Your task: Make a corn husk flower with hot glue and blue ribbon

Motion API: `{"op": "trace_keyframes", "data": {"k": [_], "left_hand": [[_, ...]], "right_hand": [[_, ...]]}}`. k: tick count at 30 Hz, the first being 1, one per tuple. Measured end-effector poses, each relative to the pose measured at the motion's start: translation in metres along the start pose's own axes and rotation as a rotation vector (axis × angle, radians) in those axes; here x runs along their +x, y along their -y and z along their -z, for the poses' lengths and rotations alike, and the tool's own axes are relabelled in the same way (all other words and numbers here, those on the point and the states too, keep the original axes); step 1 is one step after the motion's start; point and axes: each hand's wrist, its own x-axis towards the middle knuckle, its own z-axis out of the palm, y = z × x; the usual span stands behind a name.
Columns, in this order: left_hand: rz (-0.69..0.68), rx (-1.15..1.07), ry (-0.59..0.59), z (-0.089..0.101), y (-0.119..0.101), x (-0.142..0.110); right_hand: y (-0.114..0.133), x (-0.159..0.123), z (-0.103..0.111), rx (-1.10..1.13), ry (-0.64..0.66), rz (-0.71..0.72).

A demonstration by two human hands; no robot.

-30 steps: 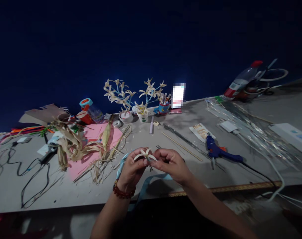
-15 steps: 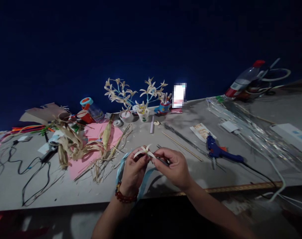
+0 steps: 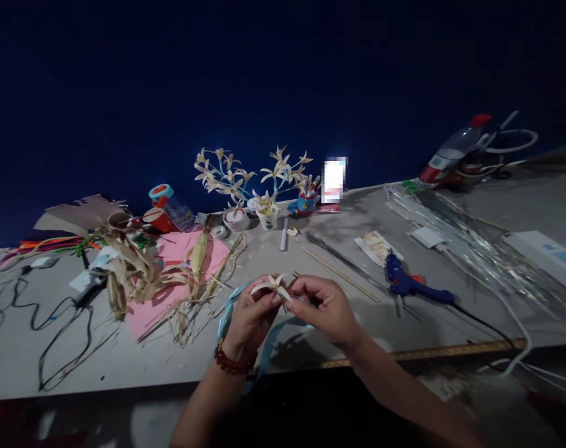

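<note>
Just above the table's front edge, my hands meet around a pale husk flower (image 3: 272,286) with narrow pointed petals. My left hand (image 3: 252,314), with a beaded bracelet at the wrist, is closed on the flower, thumb against its base. From the right, my right hand (image 3: 323,308) pinches at the same base; its fingertips touch the flower's edge, and the exact grip is partly hidden. A light blue ribbon (image 3: 270,342) loops around my left hand and hangs between the two hands. Part of a thin dark stem shows by my right fingers.
Two potted husk-flower arrangements (image 3: 267,218) stand at the back. Dried husks (image 3: 134,264) lie on pink paper (image 3: 145,320) at left. To the right are wires (image 3: 346,261), a stick (image 3: 341,274), a blue glue gun (image 3: 416,287) and plastic-wrapped strands (image 3: 474,249).
Both hands stay together at the flower. My right fingers have shifted slightly, and the ribbon now reaches further right beneath them. The flower has turned a little.
</note>
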Motion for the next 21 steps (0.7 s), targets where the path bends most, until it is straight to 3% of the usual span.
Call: {"op": "trace_keyframes", "data": {"k": [6, 11, 15, 21], "left_hand": [[-0.258, 0.084, -0.168, -0.006, 0.009, -0.005], [-0.332, 0.178, -0.211, -0.005, 0.012, -0.007], [-0.259, 0.136, -0.190, -0.005, 0.007, -0.007], [-0.105, 0.096, -0.102, -0.004, -0.004, -0.007]], "right_hand": [[0.005, -0.003, -0.006, -0.345, -0.145, 0.178], [0.006, -0.005, -0.010, -0.510, -0.183, 0.251], [0.002, -0.006, -0.006, -0.361, -0.125, 0.167], [-0.005, -0.002, 0.002, 0.059, 0.042, -0.119]]}}
